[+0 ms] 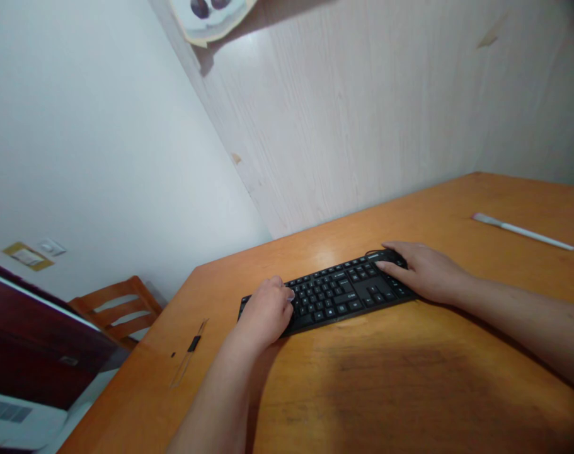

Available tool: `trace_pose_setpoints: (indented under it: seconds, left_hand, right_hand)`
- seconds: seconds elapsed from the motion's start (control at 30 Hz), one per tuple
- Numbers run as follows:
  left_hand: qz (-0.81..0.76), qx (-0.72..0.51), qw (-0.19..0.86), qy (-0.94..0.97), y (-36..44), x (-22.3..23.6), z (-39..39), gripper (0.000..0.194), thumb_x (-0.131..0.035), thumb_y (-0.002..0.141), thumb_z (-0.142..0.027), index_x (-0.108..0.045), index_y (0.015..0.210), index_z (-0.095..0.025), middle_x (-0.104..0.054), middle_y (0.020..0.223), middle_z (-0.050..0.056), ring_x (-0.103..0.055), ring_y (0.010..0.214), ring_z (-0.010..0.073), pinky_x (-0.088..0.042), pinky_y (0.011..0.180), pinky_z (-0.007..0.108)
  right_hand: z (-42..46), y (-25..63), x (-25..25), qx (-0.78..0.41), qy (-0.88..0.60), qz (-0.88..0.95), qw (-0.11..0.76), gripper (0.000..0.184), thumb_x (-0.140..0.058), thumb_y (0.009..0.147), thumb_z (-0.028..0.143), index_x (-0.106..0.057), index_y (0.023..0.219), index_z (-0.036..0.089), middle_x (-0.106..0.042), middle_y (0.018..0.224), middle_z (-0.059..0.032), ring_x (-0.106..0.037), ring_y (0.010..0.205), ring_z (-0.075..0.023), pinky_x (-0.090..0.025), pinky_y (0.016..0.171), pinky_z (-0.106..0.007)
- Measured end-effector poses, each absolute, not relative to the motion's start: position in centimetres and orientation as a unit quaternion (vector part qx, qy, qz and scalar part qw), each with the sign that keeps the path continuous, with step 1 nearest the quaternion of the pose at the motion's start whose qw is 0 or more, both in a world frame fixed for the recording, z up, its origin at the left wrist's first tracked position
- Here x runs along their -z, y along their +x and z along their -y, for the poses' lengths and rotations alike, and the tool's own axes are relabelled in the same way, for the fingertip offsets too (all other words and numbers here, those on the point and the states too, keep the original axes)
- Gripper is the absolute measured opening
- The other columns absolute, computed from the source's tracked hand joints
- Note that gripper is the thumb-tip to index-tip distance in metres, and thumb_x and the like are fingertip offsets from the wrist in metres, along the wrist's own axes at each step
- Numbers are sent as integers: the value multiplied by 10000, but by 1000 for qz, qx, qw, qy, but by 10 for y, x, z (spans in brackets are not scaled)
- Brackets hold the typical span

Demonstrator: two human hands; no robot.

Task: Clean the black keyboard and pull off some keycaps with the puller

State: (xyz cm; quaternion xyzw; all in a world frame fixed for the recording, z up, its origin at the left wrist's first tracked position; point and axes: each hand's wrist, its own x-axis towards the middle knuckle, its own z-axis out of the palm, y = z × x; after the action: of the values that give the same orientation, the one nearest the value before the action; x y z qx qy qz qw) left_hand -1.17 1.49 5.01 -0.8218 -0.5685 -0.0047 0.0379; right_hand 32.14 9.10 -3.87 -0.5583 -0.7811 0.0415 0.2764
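Item 1: computer keyboard [334,293], black, full-size, with number pad. Location: flat on the wooden counter [305,403], between the two hands. Long axis: hand to hand, rising toward the right in the view, so the number-pad end lies farther up the counter.

Item 2: left hand [266,309], over the keyboard's left end and covering the keys there. Grip: fingers curled downward, a small pale item [290,295] at the fingertips, too small to identify; cannot tell whether it is pinched. The nearer hand to the main letter keys, which lie just to its right.

Item 3: right hand [426,268], at the far right corner. Grip: thumb and forefinger spread apart, the thumb above the number-pad end; cannot tell how firmly it bears on the corner. The nearer hand to the number pad and arrow keys.

Item 4: thin wire tool [194,343], black at the middle, left of the left hand, well apart from it.

Item 5: black fragment [173,354], tiny, just beside the wire tool.

Item 6: flat brush [527,233], pale handle, beyond the right hand, lying apart.
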Motion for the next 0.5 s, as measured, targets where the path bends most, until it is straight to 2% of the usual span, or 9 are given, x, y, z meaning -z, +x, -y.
trace_pose_setpoints:
  seconds: [0.5]
  left_hand:
    - [540,-39,-7,-841,8,-65,3,206,-494,792,-85,-626,664,-180,-618,897,80,-572,846,196,-450,745,293]
  right_hand:
    - [-90,320,35,-54,-557,780,282,616,-439,920,588,-588,1332,155,-655,1282,-148,-613,1148,-347,-481,986,-487]
